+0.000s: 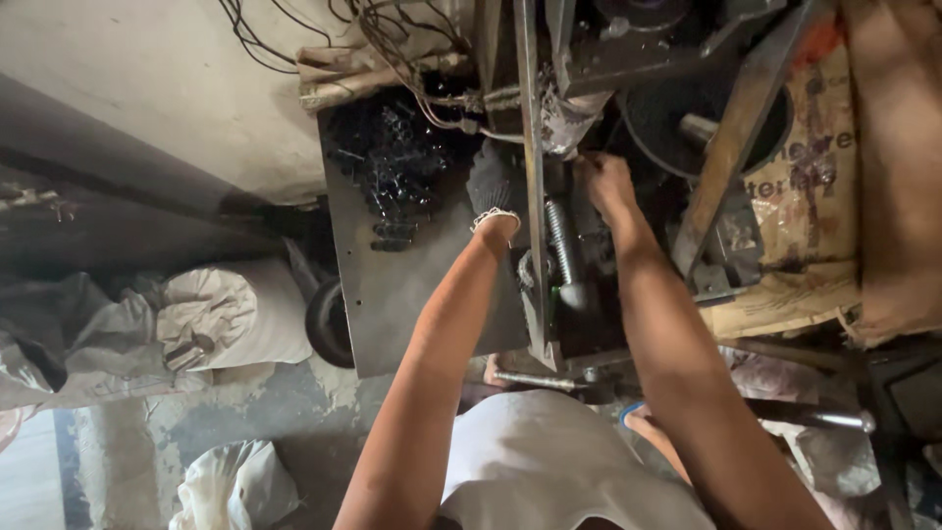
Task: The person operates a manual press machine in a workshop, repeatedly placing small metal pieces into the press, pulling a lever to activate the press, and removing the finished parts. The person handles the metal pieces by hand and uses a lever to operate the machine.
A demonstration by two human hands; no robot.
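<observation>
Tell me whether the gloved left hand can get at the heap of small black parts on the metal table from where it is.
Probably yes. The left hand rests on the metal table right beside the black parts, with nothing visible between them.

Dim workshop light, brightest on the upper-left wall; machine shadowed, slightly blurred.

A flattened tan cardboard box [814, 196] with dark print and an orange patch is lying at the far right, beside the machine I am working at. Pale woven sacks [231, 314] are sitting at my left, another whitish bag [231, 486] slumping near left on the floor.
</observation>
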